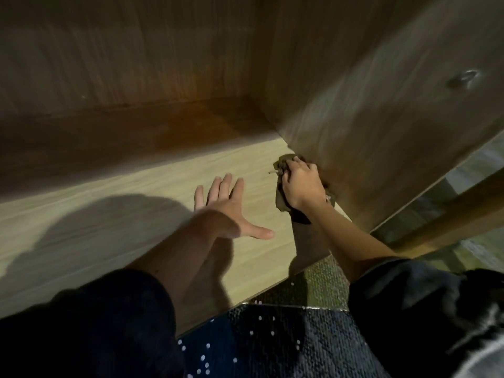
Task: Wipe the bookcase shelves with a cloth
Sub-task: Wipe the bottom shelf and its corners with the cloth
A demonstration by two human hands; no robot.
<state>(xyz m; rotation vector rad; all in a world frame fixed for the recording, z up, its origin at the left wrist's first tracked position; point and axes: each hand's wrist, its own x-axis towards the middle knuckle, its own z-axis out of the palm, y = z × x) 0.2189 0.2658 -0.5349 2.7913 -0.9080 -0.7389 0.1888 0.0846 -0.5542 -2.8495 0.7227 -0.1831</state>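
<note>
Right hand (301,184) grips the cloth (283,204) against the side panel (381,132); left hand (223,211), fingers spread flat, braces; best press into that corner.

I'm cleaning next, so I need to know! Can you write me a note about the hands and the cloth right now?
Left hand: open, fingers spread, flat on the wooden shelf.
Right hand: grips the crumpled dark cloth at the shelf's right corner, against the side panel.
Done: cannot tell which parts are wiped.
Left: probably this corner, then the rest of the shelf leftward.
</note>
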